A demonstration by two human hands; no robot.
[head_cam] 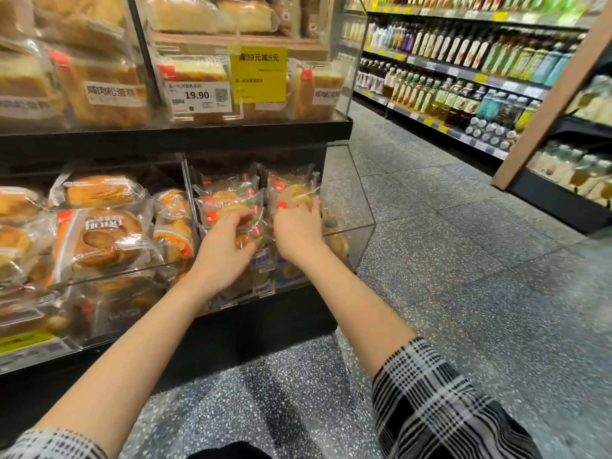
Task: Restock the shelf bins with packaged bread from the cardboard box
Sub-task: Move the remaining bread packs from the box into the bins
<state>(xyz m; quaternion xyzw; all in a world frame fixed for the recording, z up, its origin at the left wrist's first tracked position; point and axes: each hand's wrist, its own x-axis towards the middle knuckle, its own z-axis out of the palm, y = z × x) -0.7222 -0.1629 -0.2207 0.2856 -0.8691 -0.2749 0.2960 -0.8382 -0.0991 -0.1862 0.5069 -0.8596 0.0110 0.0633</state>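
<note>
Both my hands reach into the clear acrylic bin (351,226) at the right end of the lower shelf. My left hand (228,241) rests fingers-down on a clear-wrapped bread packet (228,202) in the left stack. My right hand (298,228) presses on another bread packet (291,190) in the right stack, fingers curled over its top edge. Several more packets with red labels stand behind them. No cardboard box is in view.
A neighbouring bin (99,233) to the left holds larger wrapped buns. The upper shelf (185,134) carries boxed cakes, a price tag (198,94) and a yellow sign (258,74). A drinks shelf (463,81) lines the aisle at right across speckled floor (447,260).
</note>
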